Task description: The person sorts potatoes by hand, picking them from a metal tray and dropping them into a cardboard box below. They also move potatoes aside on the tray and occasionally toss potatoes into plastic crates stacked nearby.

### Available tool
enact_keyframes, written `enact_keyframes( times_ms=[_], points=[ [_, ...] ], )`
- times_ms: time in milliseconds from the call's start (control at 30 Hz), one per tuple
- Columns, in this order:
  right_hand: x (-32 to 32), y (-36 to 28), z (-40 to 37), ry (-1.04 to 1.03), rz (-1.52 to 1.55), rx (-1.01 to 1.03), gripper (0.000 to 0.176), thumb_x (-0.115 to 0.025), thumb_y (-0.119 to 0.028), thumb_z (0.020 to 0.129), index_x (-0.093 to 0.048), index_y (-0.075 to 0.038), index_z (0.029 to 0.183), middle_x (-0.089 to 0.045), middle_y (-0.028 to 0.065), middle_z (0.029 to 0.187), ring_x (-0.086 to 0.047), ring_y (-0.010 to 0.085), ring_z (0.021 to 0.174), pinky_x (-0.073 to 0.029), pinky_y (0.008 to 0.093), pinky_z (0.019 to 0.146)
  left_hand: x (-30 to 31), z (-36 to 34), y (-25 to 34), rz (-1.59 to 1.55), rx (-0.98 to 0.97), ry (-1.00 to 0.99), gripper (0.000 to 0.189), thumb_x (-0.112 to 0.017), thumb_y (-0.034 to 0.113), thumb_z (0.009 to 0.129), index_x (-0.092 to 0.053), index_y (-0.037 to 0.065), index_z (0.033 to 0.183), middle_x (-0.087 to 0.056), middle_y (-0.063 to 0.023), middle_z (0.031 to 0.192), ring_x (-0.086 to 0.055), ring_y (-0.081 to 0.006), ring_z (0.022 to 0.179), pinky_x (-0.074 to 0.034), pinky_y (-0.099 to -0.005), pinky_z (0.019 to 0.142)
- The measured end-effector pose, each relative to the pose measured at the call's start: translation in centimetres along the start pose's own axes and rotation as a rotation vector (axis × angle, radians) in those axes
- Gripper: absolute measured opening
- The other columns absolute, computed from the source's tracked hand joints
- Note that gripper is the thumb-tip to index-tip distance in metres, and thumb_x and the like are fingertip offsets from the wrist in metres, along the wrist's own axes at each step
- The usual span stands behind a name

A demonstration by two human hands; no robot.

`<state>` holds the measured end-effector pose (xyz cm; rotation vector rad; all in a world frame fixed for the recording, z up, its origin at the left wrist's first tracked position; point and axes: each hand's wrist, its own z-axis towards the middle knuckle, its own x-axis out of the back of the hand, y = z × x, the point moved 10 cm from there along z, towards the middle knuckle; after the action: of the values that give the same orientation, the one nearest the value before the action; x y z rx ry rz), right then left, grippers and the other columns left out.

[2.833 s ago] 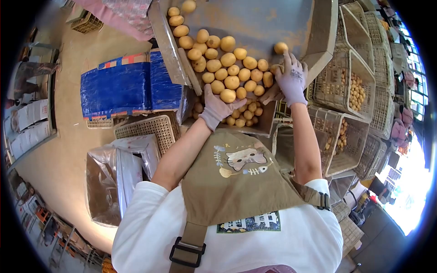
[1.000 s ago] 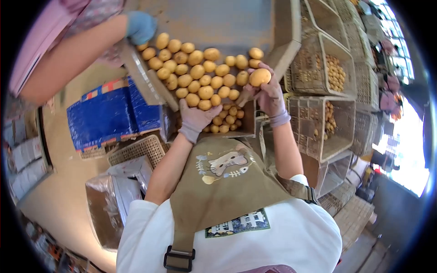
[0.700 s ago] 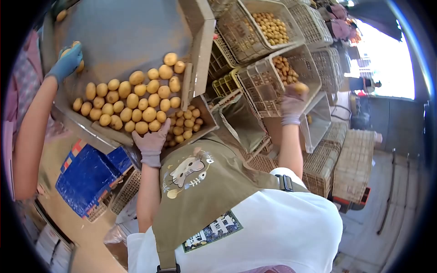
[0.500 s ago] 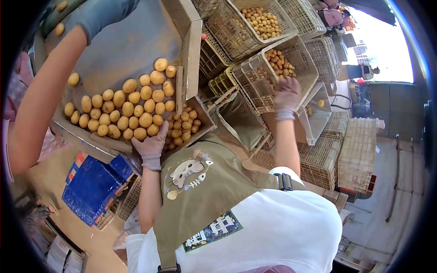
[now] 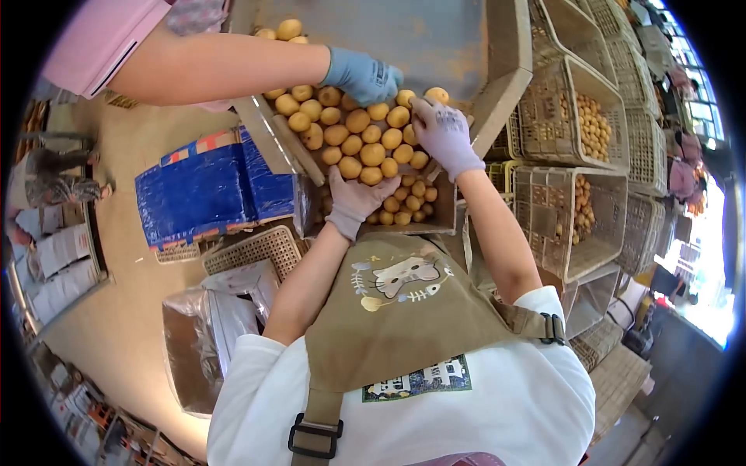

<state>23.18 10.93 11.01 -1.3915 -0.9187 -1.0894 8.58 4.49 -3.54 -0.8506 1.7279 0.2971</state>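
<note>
My left hand (image 5: pixel 356 199), in a pale glove, is at the near edge of a sorting tray (image 5: pixel 497 93), thumb and fingers apart against the lowest of the potato-like yellow-brown produce (image 5: pixel 351 145). My right hand (image 5: pixel 447 133), also gloved, lies at the right side of the pile with its fingers bent loosely against several pieces. No piece shows clearly inside its palm. Below the tray's near edge, between my arms, a box (image 5: pixel 443 210) holds more of the same produce. A co-worker's blue-gloved hand (image 5: pixel 364 76) reaches in from the left and touches the far side of the pile.
Plastic crates (image 5: pixel 536 202) stand stacked at the right, some with produce inside. A blue-wrapped stack (image 5: pixel 194 186) sits at the left above a woven crate (image 5: pixel 256 252). A plastic-lined carton (image 5: pixel 186 349) is on the floor at lower left. Another person (image 5: pixel 54 179) is farther left.
My right hand has left the crate at the right and come onto the tray's produce. My left hand stays at the near edge. The co-worker's blue glove has moved onto the pile. The view has turned.
</note>
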Motion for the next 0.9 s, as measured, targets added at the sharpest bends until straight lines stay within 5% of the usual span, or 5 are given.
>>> enact_keyframes(
  times_ms=[267,400,567,667,900],
  points=[
    [-4.7,2.2,3.8,-0.299,0.177,-0.233,0.042,-0.054,-0.031,0.092,-0.058,-0.024,0.133,-0.058,0.0195,0.126,-0.058,0.0364,0.118,-0.047,0.0433,0.100,0.3,-0.6,-0.3,-0.039,0.035,0.029,0.078,-0.044,0.061,0.093,-0.030,0.012,0.152,-0.030,-0.0134,0.158,-0.032,-0.0370,0.143,-0.031,-0.0669,0.112],
    [7.6,0.2,-1.3,0.256,-0.014,0.194,0.031,-0.063,-0.015,0.087,-0.068,-0.019,0.117,-0.065,0.0162,0.102,-0.065,0.0324,0.091,-0.053,0.0455,0.083,-1.5,-0.9,0.7,0.002,-0.030,-0.074,0.075,-0.044,0.057,0.095,-0.029,0.009,0.151,-0.031,-0.0128,0.158,-0.033,-0.0342,0.143,-0.033,-0.0624,0.113],
    [15.9,13.6,-7.7,0.705,-0.457,-0.440,0.045,-0.067,-0.018,0.089,-0.060,-0.008,0.132,-0.062,0.0173,0.130,-0.056,0.0368,0.125,-0.046,0.0448,0.104,-0.3,-0.2,0.0,-0.073,0.032,-0.085,0.075,-0.039,0.062,0.095,-0.031,0.012,0.151,-0.030,-0.0107,0.159,-0.032,-0.0357,0.143,-0.031,-0.0652,0.113],
    [10.3,6.0,-5.7,0.443,0.049,0.074,0.044,-0.071,-0.013,0.080,-0.065,-0.009,0.124,-0.064,0.0143,0.126,-0.060,0.0360,0.120,-0.047,0.0455,0.103,0.6,0.0,-0.6,-0.067,0.068,0.000,0.076,-0.034,0.066,0.094,-0.033,0.015,0.151,-0.030,-0.0115,0.159,-0.031,-0.0395,0.143,-0.029,-0.0680,0.112],
    [-2.7,-4.0,-7.7,-0.139,0.057,0.154,0.039,-0.065,-0.026,0.087,-0.064,-0.014,0.124,-0.062,0.0138,0.128,-0.058,0.0340,0.117,-0.037,0.0496,0.109,0.5,-0.7,-0.4,-0.081,0.127,0.029,0.078,-0.037,0.066,0.092,-0.034,0.015,0.151,-0.032,-0.0133,0.157,-0.033,-0.0400,0.141,-0.032,-0.0633,0.113]
  ],
)
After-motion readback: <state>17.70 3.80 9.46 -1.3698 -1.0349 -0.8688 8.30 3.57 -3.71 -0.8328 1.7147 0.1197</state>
